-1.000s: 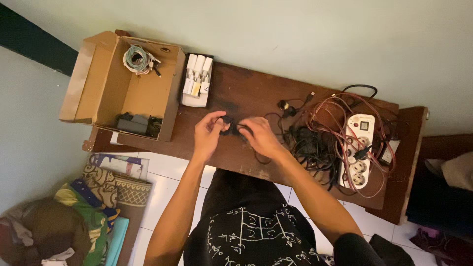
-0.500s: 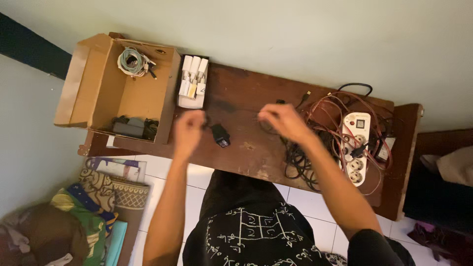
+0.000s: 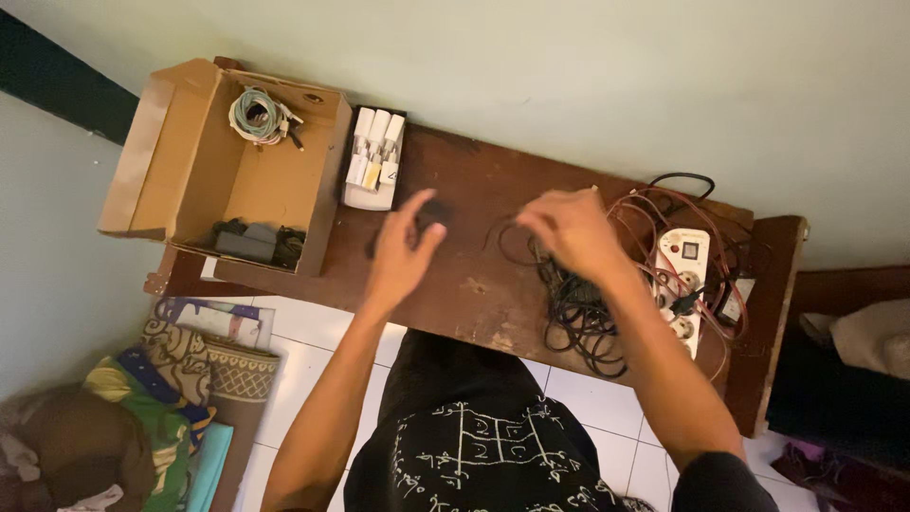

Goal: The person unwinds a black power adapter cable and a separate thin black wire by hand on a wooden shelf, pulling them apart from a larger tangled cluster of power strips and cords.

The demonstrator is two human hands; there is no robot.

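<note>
Open brown cardboard box (image 3: 248, 180) at the counter's (image 3: 474, 294) left end, flaps spread, a coiled pale cable and a dark adapter inside. Just right of it, a small black tray (image 3: 373, 159) packed with white chargers, one bearing a small yellow label. On the white power strip (image 3: 684, 284), far right, a small dark square display.

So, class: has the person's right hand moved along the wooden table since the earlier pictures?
Yes. The right hand has moved away from the left hand, toward the white power strip, and is now over the tangled cables.
</note>
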